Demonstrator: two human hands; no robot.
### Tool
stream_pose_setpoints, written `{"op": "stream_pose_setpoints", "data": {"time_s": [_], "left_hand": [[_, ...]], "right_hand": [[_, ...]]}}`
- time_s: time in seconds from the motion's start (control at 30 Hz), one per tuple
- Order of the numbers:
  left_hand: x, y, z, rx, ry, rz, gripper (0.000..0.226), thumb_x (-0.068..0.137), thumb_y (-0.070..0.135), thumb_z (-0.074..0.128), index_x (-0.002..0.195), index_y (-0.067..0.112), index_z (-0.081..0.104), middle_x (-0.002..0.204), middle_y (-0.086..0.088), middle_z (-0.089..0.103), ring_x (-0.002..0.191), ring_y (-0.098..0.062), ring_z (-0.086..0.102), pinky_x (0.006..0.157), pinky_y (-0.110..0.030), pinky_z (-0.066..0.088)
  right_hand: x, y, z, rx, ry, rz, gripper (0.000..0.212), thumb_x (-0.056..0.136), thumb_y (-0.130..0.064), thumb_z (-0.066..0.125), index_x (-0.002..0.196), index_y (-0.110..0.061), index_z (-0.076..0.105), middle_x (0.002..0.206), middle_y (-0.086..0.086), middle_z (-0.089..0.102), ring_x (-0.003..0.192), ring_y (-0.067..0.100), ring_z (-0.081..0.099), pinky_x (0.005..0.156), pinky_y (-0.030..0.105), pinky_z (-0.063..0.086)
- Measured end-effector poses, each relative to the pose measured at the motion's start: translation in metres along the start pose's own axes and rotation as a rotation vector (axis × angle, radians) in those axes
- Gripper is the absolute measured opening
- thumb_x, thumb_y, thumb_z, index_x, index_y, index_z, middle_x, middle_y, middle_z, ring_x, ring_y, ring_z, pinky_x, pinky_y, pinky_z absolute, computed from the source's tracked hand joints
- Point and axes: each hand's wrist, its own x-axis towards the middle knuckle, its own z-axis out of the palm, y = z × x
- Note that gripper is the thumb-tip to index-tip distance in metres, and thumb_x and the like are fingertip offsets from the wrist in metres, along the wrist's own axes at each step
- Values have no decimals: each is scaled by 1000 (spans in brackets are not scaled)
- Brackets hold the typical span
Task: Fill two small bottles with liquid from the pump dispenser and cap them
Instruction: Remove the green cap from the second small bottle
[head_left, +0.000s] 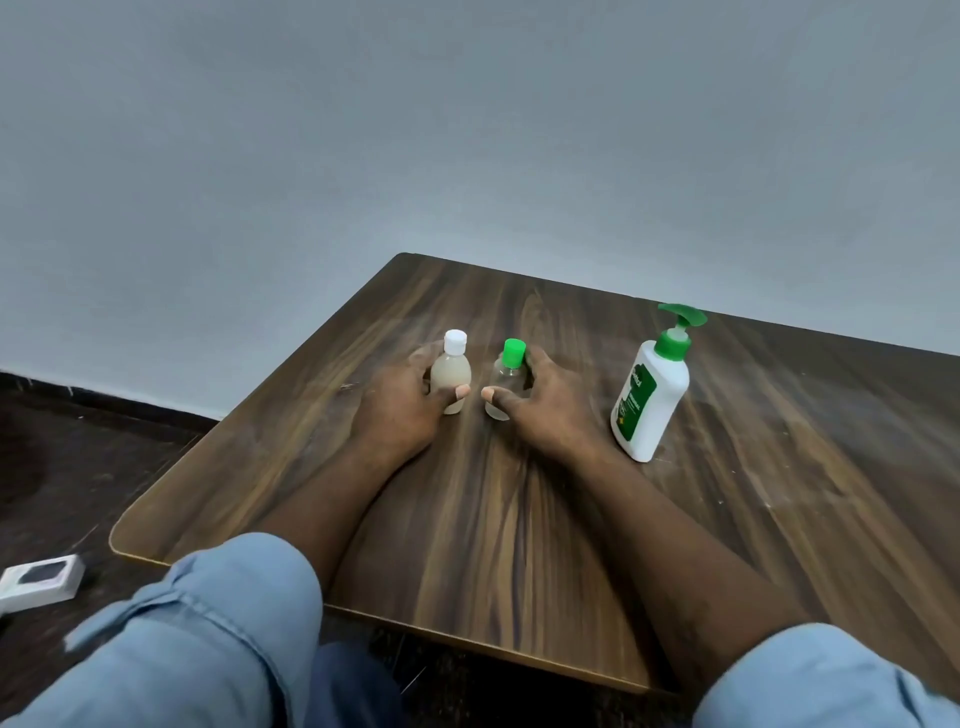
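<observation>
1. Beige, cloudy liquid fills most of the white-capped bottle (451, 378), which stands upright on the table's middle, toward the far side, with its white cap (455, 343) on.
2. Just to its right, apart from it, the green-capped bottle (505, 372) stands upright with its green cap (514, 351) on. Its body looks clear, and I cannot tell whether it is empty or holds a clear liquid.
3. The left hand (400, 410) grips the white-capped bottle, fingers wrapped behind it and thumb on its near face.
4. The right hand (545, 405) holds the green-capped bottle the same way, with the thumb across its lower front.
5. The pump dispenser (649, 400), white with a green pump head, stands well to the right of both bottles, and neither hand touches it.
6. Progress, as a judgement: one bottle looks filled and capped. If the clear one is empty, it still has to be uncapped, filled at the pump and capped again.
7. The wooden table (519, 519) carries all three things, and both forearms stretch across it from rolled blue sleeves (208, 623).
8. A small white box (41, 577) lies on the dark floor (78, 441) at near left, and a grey wall (467, 156) rises beyond the table.
</observation>
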Motion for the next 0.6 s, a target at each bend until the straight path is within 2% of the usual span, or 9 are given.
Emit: {"op": "stream_pose_setpoints", "data": {"time_s": [0.07,0.13,0.23,0.3,0.37,0.43,0.47,0.53,0.6], "left_hand": [[-1,1,-2,-43,-20,11,63,86,35,80,144,35,55,116,9,72,99,-15,68,91,-38,54],[-7,3,-6,-82,13,20,66,81,34,84,139,38,53,115,16,69,99,-9,66,89,-36,54],[-24,16,-18,-1,309,85,46,78,33,86,109,35,51,95,14,60,89,-13,60,76,-38,50],[-36,30,-21,35,366,201,33,84,30,81,95,32,50,81,12,56,74,-9,56,65,-34,44],[-41,39,-9,32,140,297,25,85,27,78,93,33,55,80,14,58,74,-2,56,65,-30,45],[-40,40,11,58,-122,286,37,81,27,81,110,31,60,99,16,63,91,1,58,83,-29,51],[-37,40,21,74,-189,272,51,79,29,83,123,28,57,111,15,62,101,1,58,91,-31,51],[-23,46,34,78,-252,260,70,77,34,83,139,26,50,124,13,61,113,-4,57,96,-32,50],[-7,56,40,49,-300,259,69,77,34,78,140,24,50,121,11,65,109,-8,61,91,-30,50]], "right_hand": [[0,5,-1,-3,6,-4,46,88,-45,78,125,-25,61,111,-5,70,99,18,66,77,32,48],[-1,14,-6,15,1,4,50,84,-45,81,126,-27,61,112,-6,71,101,18,66,84,38,55],[-4,25,-23,14,-26,-6,52,82,-38,85,127,-25,64,111,-8,69,100,16,65,82,31,49],[-6,31,-29,20,-40,-28,51,82,-36,85,126,-25,63,109,-9,70,96,13,65,79,28,46],[-9,36,-29,34,-38,-42,48,81,-37,85,121,-27,61,105,-9,72,90,10,65,78,31,51],[-11,40,-27,49,-24,-47,47,80,-39,85,118,-30,60,101,-10,72,87,8,67,79,34,55],[-12,43,-26,55,-22,-49,45,80,-39,85,116,-31,60,99,-10,73,86,9,67,79,34,56],[-13,47,-26,53,-20,-71,39,81,-39,84,113,-30,62,96,-8,73,84,10,68,77,33,55],[-13,49,-25,55,-4,-85,39,85,-42,81,116,-26,64,99,-6,74,85,12,67,77,31,54]]}}
